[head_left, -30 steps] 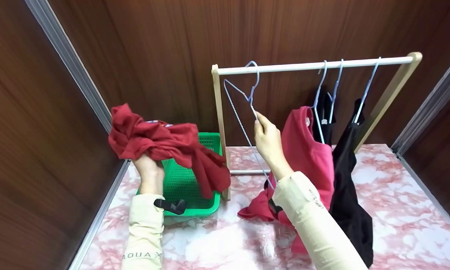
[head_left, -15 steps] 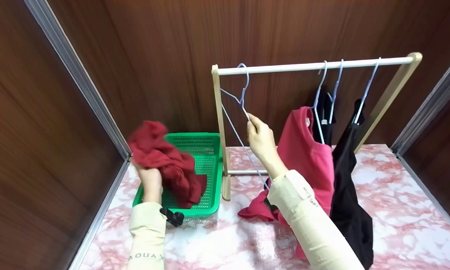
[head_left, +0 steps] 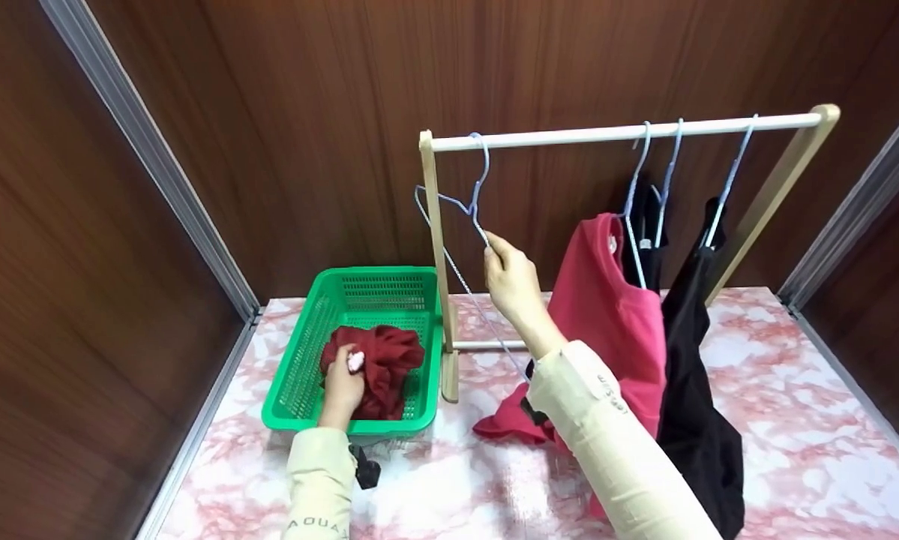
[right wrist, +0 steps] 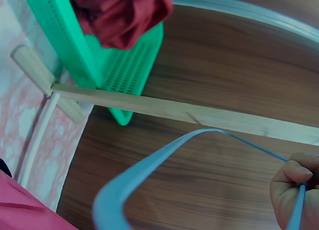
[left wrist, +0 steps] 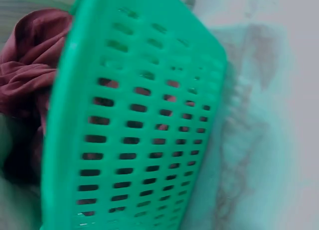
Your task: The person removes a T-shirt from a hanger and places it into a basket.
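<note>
Inside the green basket (head_left: 292, 360), my left hand (head_left: 343, 386) grips a crumpled dark red garment (head_left: 391, 356); a small pale patch shows beside the fingers. The left wrist view is blurred and shows the basket's slotted wall (left wrist: 149, 115) with red cloth (left wrist: 35, 65) behind it. My right hand (head_left: 513, 281) pinches the upper arm of a light blue hanger (head_left: 482, 176), whose hook sits over the rack's white rail (head_left: 554, 137) near its left end. No garment is on that hanger. In the right wrist view the hanger wire (right wrist: 149, 163) runs into the fist.
A pink garment (head_left: 606, 300) and black garments (head_left: 693, 360) hang from other hangers on the right part of the rail. The rack's left wooden post (head_left: 436, 225) stands against the basket's right side. Brown wood-grain walls (head_left: 329, 112) enclose the marbled tabletop (head_left: 434, 480).
My left hand has lowered the dark red garment from above the basket down into it. The hanger in my right hand has slid left along the rail.
</note>
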A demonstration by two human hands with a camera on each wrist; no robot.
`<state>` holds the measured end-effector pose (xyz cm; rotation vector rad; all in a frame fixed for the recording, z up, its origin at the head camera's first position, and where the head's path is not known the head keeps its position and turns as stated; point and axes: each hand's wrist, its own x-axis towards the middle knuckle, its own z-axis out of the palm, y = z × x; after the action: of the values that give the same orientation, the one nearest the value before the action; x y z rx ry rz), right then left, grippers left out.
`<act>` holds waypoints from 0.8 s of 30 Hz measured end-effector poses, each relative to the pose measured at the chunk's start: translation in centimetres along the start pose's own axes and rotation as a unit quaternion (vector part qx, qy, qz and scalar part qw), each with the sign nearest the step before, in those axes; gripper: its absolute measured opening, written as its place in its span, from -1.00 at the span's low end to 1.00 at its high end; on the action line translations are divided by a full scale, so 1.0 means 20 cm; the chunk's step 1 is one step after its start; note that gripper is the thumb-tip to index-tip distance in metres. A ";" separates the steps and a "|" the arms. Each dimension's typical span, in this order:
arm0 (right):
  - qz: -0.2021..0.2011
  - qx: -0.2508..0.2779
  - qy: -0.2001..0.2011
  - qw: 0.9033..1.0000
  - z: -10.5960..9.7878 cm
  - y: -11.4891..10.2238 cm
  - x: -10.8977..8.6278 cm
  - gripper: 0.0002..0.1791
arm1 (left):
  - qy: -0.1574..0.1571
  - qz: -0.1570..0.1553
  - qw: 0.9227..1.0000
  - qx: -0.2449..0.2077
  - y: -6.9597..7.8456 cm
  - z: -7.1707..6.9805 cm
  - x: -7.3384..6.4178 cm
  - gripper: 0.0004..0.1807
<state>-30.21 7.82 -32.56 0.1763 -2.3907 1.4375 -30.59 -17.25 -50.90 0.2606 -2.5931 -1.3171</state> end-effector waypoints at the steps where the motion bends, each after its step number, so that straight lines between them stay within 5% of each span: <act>1: 0.000 -0.001 0.000 1.000 0.00 0.00 0.00 -0.58 | -0.010 0.000 1.000 0.004 0.00 0.01 0.00 -0.47; 13: 0.018 0.024 -0.049 0.998 0.02 -0.04 -0.01 -0.51 | -0.067 0.015 0.997 0.030 -0.02 0.03 -0.02 -0.41; 24: 0.044 0.067 -0.060 0.995 0.01 -0.04 -0.01 -0.53 | -0.149 -0.027 0.986 -0.065 -0.01 -0.02 -0.03 -0.21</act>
<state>-29.83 7.23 -32.13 0.1975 -2.4243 1.6754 -29.93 -17.52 -50.94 0.1206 -2.7373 -1.6517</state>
